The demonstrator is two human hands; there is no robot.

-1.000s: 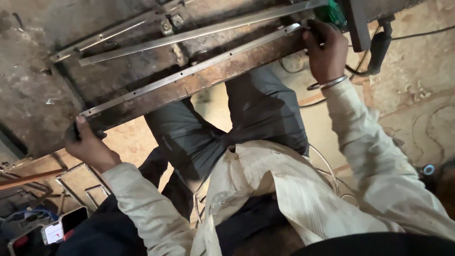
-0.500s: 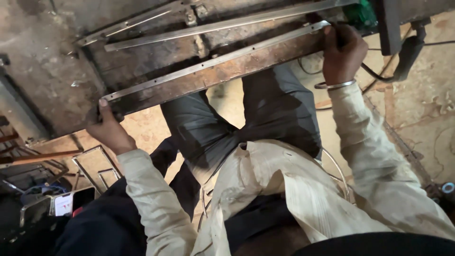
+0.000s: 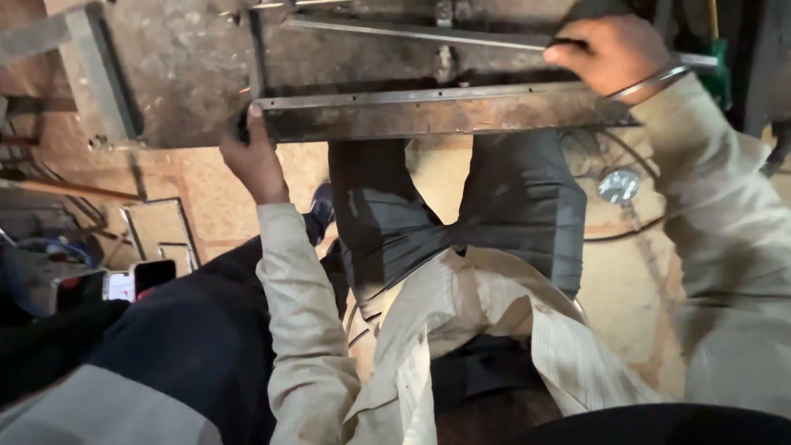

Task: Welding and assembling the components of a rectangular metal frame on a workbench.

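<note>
Rusty workbench [image 3: 181, 74] fills the upper view, with a sandy floor below. Our left hand [image 3: 254, 156] grips the near end of a long steel angle bar [image 3: 428, 111] lying along the bench edge; our right hand [image 3: 610, 53] closes over a thinner strip [image 3: 412, 33] — apparently a second bar. Knees block the floor; the strip's far end is cut off by our sleeve.

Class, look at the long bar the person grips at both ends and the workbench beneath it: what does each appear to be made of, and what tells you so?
The long bar looks like steel angle: grey, dull sheen, brown rust patches, a row of small holes. The left hand and right hand grip its ends. The workbench seems metal plate, scuffed, stained and matte, though dirt leaves that open.
</note>
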